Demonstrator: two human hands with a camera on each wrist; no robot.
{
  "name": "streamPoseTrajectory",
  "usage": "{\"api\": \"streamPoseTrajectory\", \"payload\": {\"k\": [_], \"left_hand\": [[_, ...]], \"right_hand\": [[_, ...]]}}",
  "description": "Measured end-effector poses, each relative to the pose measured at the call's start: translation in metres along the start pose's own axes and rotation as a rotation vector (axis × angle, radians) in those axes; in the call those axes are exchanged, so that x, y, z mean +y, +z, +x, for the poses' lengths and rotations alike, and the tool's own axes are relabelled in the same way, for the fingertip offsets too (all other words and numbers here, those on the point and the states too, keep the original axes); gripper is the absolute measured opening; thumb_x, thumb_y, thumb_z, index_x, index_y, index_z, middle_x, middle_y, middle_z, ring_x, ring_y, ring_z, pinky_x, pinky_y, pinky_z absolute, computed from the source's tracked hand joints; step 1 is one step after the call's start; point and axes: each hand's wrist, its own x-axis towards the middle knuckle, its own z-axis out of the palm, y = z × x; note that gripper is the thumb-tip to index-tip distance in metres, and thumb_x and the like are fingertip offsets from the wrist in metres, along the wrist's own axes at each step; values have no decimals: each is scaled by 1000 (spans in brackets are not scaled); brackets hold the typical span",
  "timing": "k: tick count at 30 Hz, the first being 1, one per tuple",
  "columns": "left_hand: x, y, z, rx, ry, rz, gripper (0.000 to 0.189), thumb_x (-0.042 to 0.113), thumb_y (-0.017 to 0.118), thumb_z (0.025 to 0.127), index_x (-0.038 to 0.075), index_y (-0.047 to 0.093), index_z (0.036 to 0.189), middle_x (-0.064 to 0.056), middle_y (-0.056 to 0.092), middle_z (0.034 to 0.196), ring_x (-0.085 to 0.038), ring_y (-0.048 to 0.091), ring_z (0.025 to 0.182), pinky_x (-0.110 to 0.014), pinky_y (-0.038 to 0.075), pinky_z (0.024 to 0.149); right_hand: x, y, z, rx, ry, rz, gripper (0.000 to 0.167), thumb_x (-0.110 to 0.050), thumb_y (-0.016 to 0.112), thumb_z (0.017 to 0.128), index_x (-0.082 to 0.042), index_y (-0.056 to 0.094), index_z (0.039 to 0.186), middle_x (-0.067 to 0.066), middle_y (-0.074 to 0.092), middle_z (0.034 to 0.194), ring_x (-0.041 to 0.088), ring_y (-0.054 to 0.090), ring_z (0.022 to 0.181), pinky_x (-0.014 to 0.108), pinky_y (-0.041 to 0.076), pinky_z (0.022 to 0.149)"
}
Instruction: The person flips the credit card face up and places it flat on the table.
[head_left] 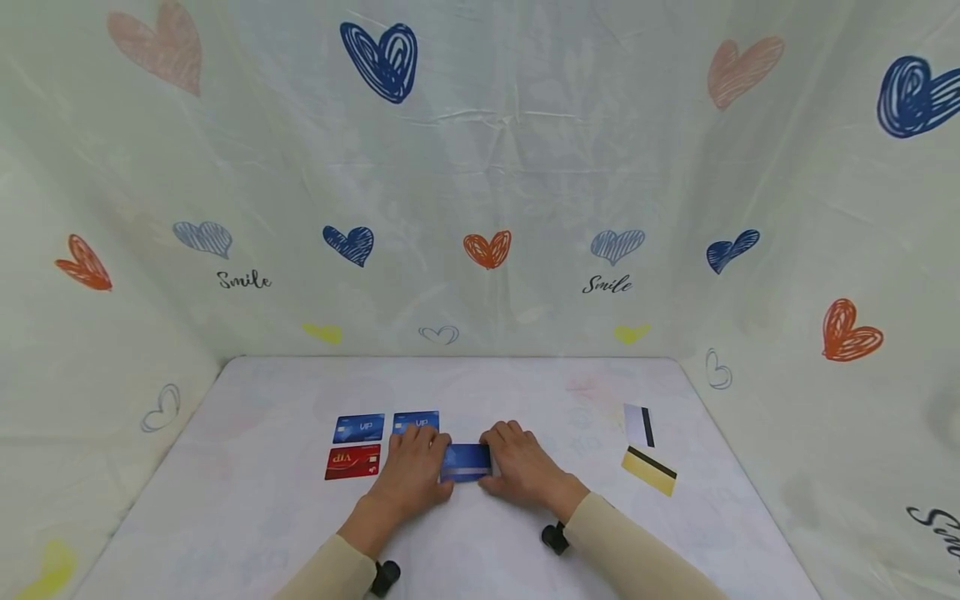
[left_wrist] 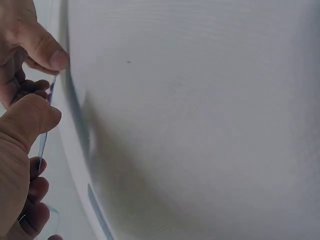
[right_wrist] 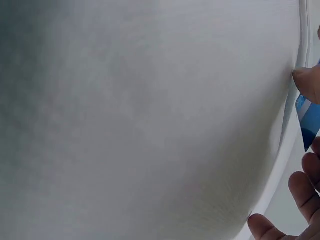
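Both hands hold one blue card [head_left: 466, 463] between them, a pale stripe running along its lower part. My left hand [head_left: 411, 468] grips its left end and my right hand [head_left: 527, 468] its right end, fingers at the far corner and thumb at the near one. In the left wrist view the card [left_wrist: 43, 145] appears almost edge-on between thumb and fingers. The right wrist view catches a corner of the blue card [right_wrist: 309, 120] beside the right thumb [right_wrist: 307, 82]. Just beyond the left fingers lies a blue VIP card [head_left: 416, 419], partly covered by them.
Left of the hands lie another blue VIP card [head_left: 358, 428] and a red VIP card [head_left: 352, 462]. Over on the right are a silvery card [head_left: 636, 425] and a gold card [head_left: 649, 471], both dark-striped. A white cloth covers the table [head_left: 247, 517]; heart-printed curtains [head_left: 487, 167] surround it.
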Motion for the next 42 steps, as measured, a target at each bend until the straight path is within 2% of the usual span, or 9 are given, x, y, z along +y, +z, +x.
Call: {"api": "streamPoseTrajectory", "payload": {"k": [8, 17, 24, 32, 37, 42], "left_hand": [[4, -12, 2, 64, 37, 11, 69, 43, 89, 82, 11, 63, 136, -11, 63, 131, -32, 53, 124, -53, 46, 101], [17, -28, 5, 76, 93, -47, 66, 42, 87, 85, 9, 63, 137, -9, 62, 133, -30, 50, 127, -56, 43, 109], [20, -29, 5, 101, 120, -34, 67, 43, 87, 86, 9, 60, 137, -9, 62, 133, -29, 49, 125, -50, 44, 103], [18, -24, 5, 95, 102, -74, 74, 44, 91, 83, 9, 58, 139, -8, 62, 131, -28, 50, 126, -51, 45, 107], [16, -20, 4, 88, 110, -99, 70, 41, 90, 84, 11, 60, 139, -6, 63, 131, -26, 50, 123, -50, 47, 108], [15, -18, 3, 87, 125, -141, 66, 40, 88, 86, 15, 61, 141, -3, 64, 134, -23, 51, 124, -48, 48, 111]], "right_hand": [[1, -1, 0, 46, -6, 34, 56, -41, 81, 90, -10, 61, 132, 2, 60, 123, 19, 53, 110, 40, 53, 92], [1, 2, 0, 81, -47, 57, 53, -38, 82, 89, -11, 63, 130, 1, 61, 122, 19, 54, 109, 40, 51, 94], [2, 3, 1, 135, -76, 106, 50, -35, 83, 90, -11, 65, 129, 0, 64, 122, 19, 57, 111, 39, 52, 97], [0, 4, -2, 160, -81, 267, 53, -35, 85, 91, -13, 64, 134, -2, 64, 128, 15, 57, 116, 34, 54, 100], [-4, 2, -3, 161, -87, 370, 53, -31, 84, 92, -13, 61, 137, -1, 64, 131, 17, 57, 119, 34, 56, 99], [-5, 0, -5, 157, -68, 377, 49, -26, 85, 92, -12, 63, 133, 0, 64, 132, 17, 58, 121, 35, 55, 101]]}}
